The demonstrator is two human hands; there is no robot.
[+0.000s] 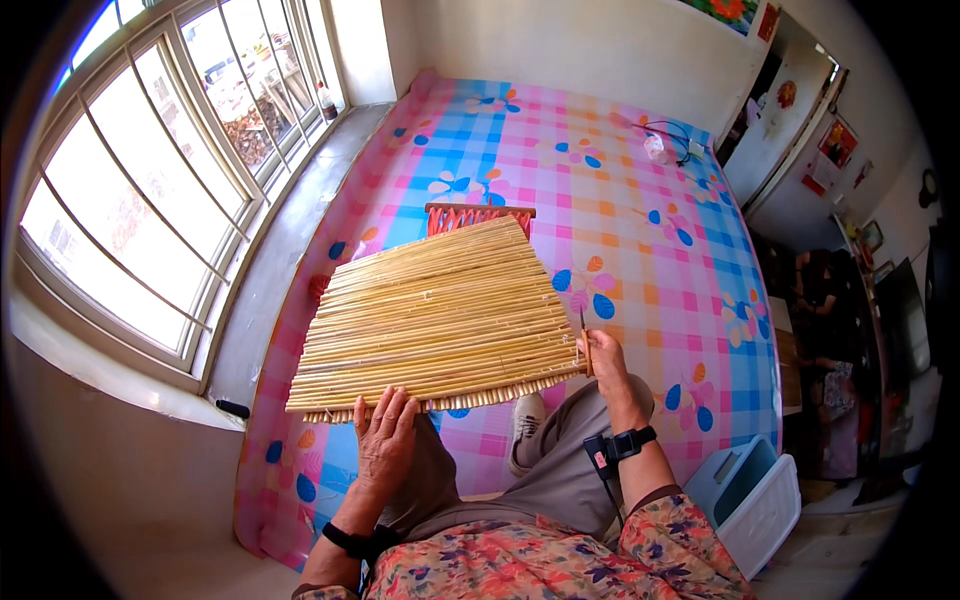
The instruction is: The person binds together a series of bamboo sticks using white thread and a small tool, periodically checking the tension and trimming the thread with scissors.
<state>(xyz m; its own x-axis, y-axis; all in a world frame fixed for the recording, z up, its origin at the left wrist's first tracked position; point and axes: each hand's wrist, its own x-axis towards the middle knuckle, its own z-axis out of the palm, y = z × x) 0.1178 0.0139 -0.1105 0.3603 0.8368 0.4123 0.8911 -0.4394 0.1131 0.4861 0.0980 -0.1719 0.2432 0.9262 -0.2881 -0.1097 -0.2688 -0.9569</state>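
Observation:
A mat of thin yellow reed or straw stalks [430, 310], laid side by side, slants in front of me above my knees. My left hand [385, 430] lies on its near edge, fingers stretched over the stalks and thumb apart. At the mat's right edge my right hand [607, 360] is closed around a slim pointed tool [587, 345] with an orange-brown handle and a dark tip pointing away from me. Its exact kind is too small to tell. White thread ends show along the mat's right side.
Behind the mat stands a red-webbed folding stool [480, 213] with a wooden bar. A checked floral plastic sheet [640, 270] covers the surface around me. A pale blue and white plastic bin [750, 490] stands at right. A barred window [150, 180] is at left; a dark cable [680, 135] lies far right.

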